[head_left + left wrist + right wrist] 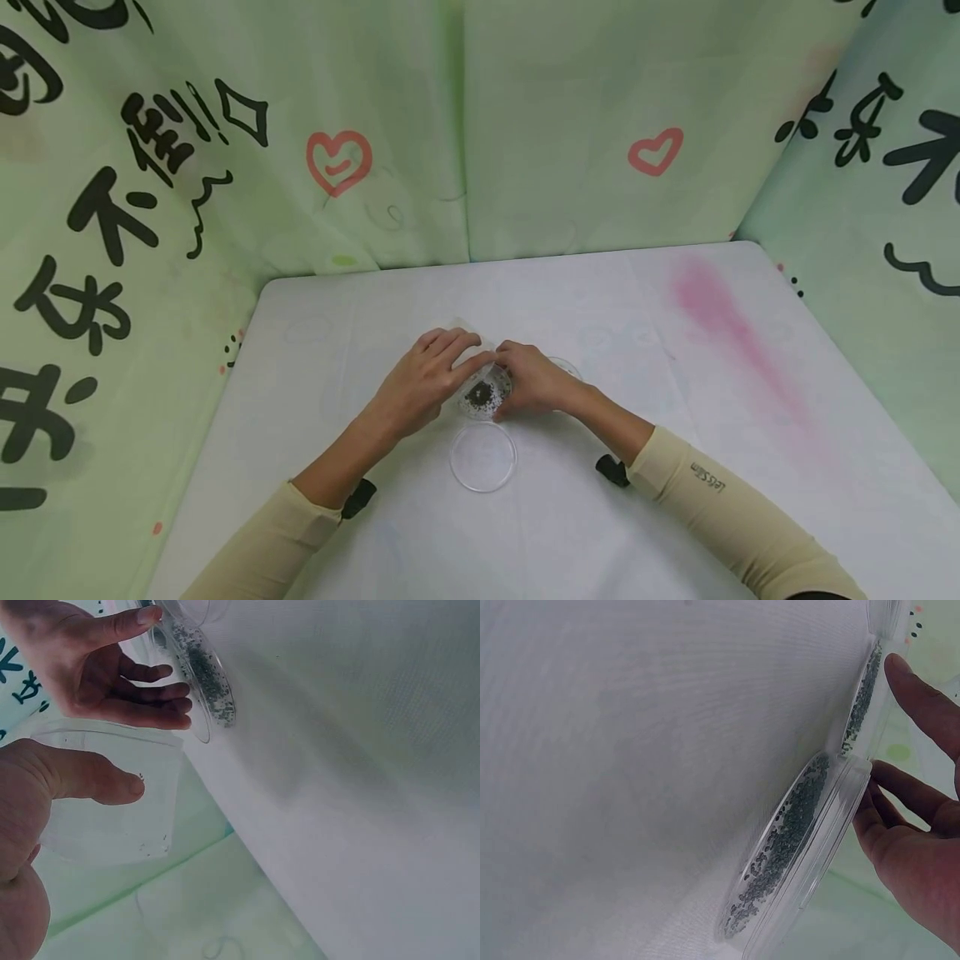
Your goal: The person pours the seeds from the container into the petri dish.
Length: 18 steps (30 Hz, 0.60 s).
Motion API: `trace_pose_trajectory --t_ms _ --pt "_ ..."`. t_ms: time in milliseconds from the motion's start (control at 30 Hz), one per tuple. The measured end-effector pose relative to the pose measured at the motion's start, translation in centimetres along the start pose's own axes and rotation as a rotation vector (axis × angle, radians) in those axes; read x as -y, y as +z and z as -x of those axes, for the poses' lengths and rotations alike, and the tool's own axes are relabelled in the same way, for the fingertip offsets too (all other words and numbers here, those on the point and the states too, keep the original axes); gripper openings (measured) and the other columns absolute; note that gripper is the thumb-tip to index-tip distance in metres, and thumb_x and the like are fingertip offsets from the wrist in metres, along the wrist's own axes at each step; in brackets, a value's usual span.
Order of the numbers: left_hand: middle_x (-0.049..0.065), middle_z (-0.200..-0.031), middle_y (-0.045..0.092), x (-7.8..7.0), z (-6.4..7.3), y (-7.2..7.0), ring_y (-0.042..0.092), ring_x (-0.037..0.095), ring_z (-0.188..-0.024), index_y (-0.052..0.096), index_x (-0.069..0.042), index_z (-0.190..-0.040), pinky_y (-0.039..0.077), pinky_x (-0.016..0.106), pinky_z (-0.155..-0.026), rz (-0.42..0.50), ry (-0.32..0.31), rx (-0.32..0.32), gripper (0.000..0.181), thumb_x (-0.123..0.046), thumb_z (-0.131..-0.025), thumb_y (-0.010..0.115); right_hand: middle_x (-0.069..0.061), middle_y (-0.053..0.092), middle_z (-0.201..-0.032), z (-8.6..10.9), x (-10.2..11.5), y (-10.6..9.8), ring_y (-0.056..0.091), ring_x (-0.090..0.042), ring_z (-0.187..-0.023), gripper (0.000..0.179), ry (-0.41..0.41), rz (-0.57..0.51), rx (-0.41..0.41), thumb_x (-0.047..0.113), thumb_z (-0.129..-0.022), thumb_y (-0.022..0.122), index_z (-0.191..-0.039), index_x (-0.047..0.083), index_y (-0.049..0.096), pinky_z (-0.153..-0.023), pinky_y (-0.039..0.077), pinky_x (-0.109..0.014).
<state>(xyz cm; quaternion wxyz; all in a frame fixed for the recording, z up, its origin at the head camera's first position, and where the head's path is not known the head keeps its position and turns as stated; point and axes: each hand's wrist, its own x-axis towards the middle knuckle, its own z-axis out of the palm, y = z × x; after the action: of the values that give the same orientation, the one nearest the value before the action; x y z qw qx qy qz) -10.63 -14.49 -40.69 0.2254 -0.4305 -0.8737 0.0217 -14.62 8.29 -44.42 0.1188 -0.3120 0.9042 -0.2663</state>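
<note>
My left hand [431,375] grips a clear plastic box [105,832], thumb on one side, its other fingers largely hidden behind. A few dark specks cling inside this box, which is raised and tilted. Below it on the table sits a round clear petri dish [480,395] with small dark grains spread over its base. My right hand [534,379] holds that dish at its rim, thumb on the near side and fingers on the far side. Beyond the right hand lies a second petri dish [776,847], which also contains dark grains and is partly hidden in the head view.
A clear round lid or dish [483,457] lies on the white-covered table [360,333] just in front of the held dish. Green curtains [540,125] with black writing and red hearts stand behind the table and on both sides.
</note>
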Motion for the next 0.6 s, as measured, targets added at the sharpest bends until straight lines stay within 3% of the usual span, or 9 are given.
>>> trace_pose_trajectory --t_ms 233,467,600 --pt "0.009 -0.138 0.058 0.8 0.6 0.9 0.055 0.030 -0.132 0.060 -0.019 -0.142 0.046 0.047 -0.111 0.146 -0.183 -0.047 0.078 0.017 -0.073 0.073 -0.015 0.066 -0.129 0.0 -0.2 0.0 0.064 -0.029 -0.118 0.085 0.014 -0.001 0.013 0.026 -0.067 0.100 -0.138 -0.003 0.063 -0.102 0.055 -0.043" --pt "0.010 -0.145 0.052 3.1 1.5 2.5 0.052 0.033 -0.137 0.052 -0.017 -0.147 0.048 0.053 -0.112 0.508 -0.504 -0.043 0.095 0.015 -0.064 0.086 -0.015 0.065 -0.130 0.0 -0.1 0.0 0.063 -0.031 -0.121 0.086 0.014 -0.023 0.010 0.025 -0.065 0.100 -0.137 -0.003 0.064 -0.105 0.052 -0.045" --pt "0.012 -0.148 0.051 4.7 1.7 3.7 0.051 0.034 -0.139 0.047 -0.012 -0.150 0.048 0.052 -0.112 0.693 -0.614 -0.054 0.097 0.013 -0.066 0.087 -0.015 0.065 -0.131 0.0 0.0 0.0 0.063 -0.032 -0.122 0.086 0.018 -0.027 0.009 0.024 -0.064 0.101 -0.137 -0.002 0.064 -0.108 0.051 -0.046"
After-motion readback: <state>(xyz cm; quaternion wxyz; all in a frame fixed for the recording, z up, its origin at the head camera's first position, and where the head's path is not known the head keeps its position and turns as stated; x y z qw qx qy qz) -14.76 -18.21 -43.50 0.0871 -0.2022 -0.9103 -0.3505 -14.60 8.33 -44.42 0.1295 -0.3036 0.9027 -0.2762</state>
